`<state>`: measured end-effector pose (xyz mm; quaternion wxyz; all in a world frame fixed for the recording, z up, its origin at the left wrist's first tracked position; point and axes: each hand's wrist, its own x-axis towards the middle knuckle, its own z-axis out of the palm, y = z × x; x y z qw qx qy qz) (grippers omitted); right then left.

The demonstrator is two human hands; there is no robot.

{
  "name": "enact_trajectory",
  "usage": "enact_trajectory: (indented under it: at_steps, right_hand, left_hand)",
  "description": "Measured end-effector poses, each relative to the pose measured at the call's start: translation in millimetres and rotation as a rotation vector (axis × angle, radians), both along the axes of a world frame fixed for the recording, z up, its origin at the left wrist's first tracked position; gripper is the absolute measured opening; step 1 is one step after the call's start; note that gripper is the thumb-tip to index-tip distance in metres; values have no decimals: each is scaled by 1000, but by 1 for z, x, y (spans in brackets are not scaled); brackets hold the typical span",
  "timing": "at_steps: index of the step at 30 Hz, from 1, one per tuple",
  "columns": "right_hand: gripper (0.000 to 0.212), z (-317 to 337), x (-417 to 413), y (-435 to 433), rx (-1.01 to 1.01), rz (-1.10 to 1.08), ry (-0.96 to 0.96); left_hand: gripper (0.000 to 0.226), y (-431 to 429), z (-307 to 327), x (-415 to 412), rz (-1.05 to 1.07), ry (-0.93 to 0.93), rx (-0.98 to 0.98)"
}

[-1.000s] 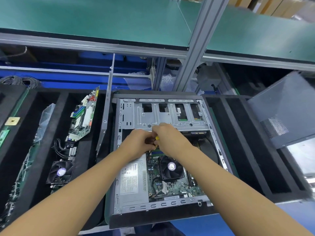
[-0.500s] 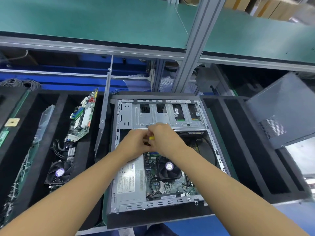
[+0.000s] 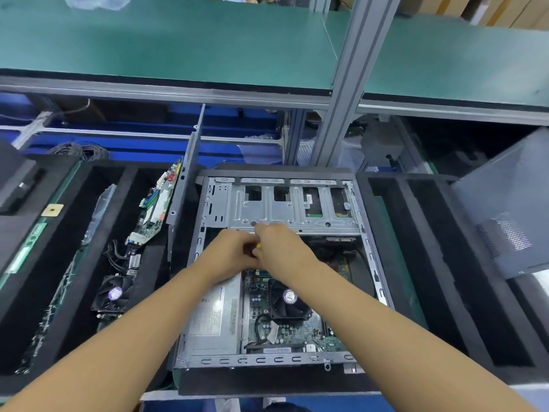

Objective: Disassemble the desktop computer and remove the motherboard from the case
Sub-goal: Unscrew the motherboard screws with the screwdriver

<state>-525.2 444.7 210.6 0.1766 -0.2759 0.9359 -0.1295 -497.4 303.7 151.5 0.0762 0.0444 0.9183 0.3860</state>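
Note:
The open desktop case [image 3: 208,359] lies flat in front of me. Inside it sit the green motherboard [image 3: 297,334] with a black CPU fan [image 3: 289,298], a silver power supply [image 3: 214,316] at the left and a metal drive cage [image 3: 285,206] at the far end. My left hand [image 3: 228,254] and my right hand [image 3: 282,248] meet just below the drive cage, above the board's far edge. Both have curled fingers around a small yellow part [image 3: 259,245], mostly hidden between them.
Black foam trays flank the case. The left tray [image 3: 74,263] holds another motherboard [image 3: 154,209], a loose fan [image 3: 113,294] and cables. A grey side panel [image 3: 505,221] leans at the right. A metal strip [image 3: 190,162] stands beside the case. A green shelf [image 3: 178,40] is above.
Both hands stay together on the yellow part below the drive cage, shifting only slightly. The camera view has drifted a little.

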Motion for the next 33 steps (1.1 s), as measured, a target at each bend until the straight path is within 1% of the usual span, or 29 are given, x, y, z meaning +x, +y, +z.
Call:
enact_trajectory:
  at_steps: [1,3,6,9,11,12,14,17,21,24,25,28,29,33]
  right_hand:
    - [29,1,-2,2,4,33,10]
    - [28,2,-6,5,10,102,29]
    - [25,2,-11,11,-21,155,1]
    - [24,2,-13,13,-96,110,-37]
    - [34,3,-11,12,-127,34,-40]
    - [34,2,-10,10,-107,14,-17]
    - [28,1,-8,6,-43,28,36]
    - [17,2,-8,1,-14,74,46]
    - [23,4,-12,-1,-16,113,10]
    - [18,1,-15,1,-43,77,-21]
    - [18,2,-16,1,-57,41,-18]
    - [35,2,-13,0,-16,-24,44]
    - [34,2,-11,-1,0,-15,63]
    - [19,3,-10,-5,-15,66,42]
  left_hand:
    - [12,-2,0,1,-21,-36,16]
    - [20,-5,-2,1,-18,-82,-25]
    - [15,-3,-2,-1,42,-89,-75]
    - [17,2,3,0,57,-43,-44]
    - [17,4,4,0,72,-31,-32]
    - [19,4,2,1,85,-28,-33]
    - [23,4,0,2,103,-21,-23]
    - [25,4,-1,4,84,-10,18]
    - [16,0,-2,0,68,-31,-29]
    - [17,0,-4,-2,101,-13,-6]
    - [20,1,-5,-3,116,-2,6]
    - [27,2,-7,-3,155,6,-6]
    - [26,2,-7,-3,150,1,-8]
    - [19,-2,-8,-1,73,-18,16]
